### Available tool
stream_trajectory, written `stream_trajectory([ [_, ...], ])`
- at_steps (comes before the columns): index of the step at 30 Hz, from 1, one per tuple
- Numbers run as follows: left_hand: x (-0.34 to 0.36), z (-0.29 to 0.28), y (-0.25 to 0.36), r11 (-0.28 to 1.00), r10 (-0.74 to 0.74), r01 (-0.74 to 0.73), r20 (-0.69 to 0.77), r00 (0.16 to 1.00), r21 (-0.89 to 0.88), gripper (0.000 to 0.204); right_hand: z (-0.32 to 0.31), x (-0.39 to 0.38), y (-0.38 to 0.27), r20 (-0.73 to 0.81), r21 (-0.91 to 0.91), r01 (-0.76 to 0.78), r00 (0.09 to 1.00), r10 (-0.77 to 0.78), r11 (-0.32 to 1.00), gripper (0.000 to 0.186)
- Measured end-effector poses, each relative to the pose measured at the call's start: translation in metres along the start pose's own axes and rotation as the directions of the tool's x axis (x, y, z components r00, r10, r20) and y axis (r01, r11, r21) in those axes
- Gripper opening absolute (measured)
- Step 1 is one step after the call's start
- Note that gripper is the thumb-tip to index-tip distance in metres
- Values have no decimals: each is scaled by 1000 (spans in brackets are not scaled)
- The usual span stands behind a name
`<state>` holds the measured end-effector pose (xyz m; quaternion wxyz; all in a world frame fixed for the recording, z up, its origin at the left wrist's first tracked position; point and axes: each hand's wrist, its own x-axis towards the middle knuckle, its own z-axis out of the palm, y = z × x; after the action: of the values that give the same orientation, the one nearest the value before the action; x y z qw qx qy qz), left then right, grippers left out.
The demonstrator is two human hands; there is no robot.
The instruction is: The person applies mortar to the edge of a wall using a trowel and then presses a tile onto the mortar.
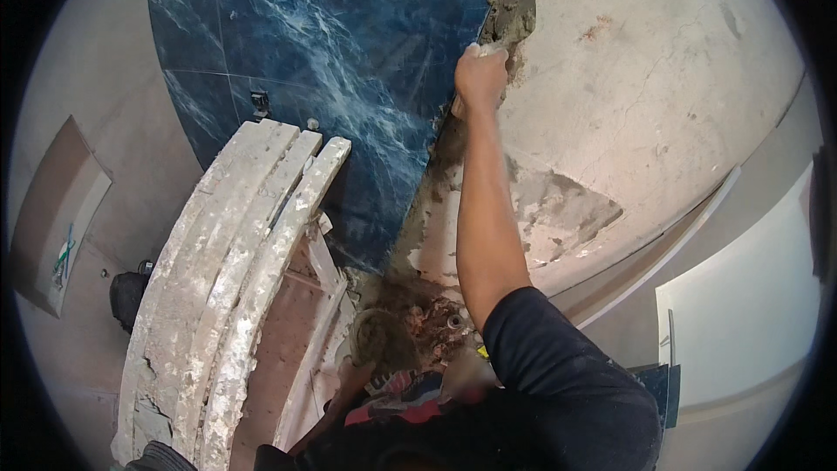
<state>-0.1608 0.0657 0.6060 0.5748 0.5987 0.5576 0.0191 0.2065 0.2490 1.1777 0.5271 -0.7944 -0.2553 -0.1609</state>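
Observation:
My right arm reaches up and away. My right hand is closed at the right edge of a large blue marble-patterned tile surface with white veins. Its fingertips look pale and dusty. A small light-brown end shows just below the fist, but I cannot make out what it holds. Wet grey mortar lies along the tile edge beside and beyond the hand. Low in the view, a dim forearm that seems to be my left shows in shadow; its fingers cannot be made out.
A plaster-splattered plank platform stands at the left, close to the tiles. Rough plastered wall spreads to the right, with a damp patch. A round bucket-like container and rubble lie below. A recessed niche is at far left.

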Motion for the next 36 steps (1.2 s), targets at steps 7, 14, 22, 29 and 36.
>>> stream_trajectory([
  [7,-23,-23,31,1000,-1,1,109,994,2,67,12,-15,37,-11,-16,-1,1000,1,1000,42],
  [14,-32,-32,30,999,-5,10,151,988,-32,63,14,-53,61,-52,34,12,999,-11,999,43],
  [22,-38,-36,33,999,-35,40,148,988,-33,59,-3,-42,56,26,66,38,999,-40,997,55],
  [29,-27,-17,29,988,151,-149,44,988,-34,58,19,-25,77,11,29,66,998,-67,997,41],
  [36,-10,1,7,998,11,-13,41,999,57,59,24,-33,60,30,-37,-32,999,33,999,40],
])
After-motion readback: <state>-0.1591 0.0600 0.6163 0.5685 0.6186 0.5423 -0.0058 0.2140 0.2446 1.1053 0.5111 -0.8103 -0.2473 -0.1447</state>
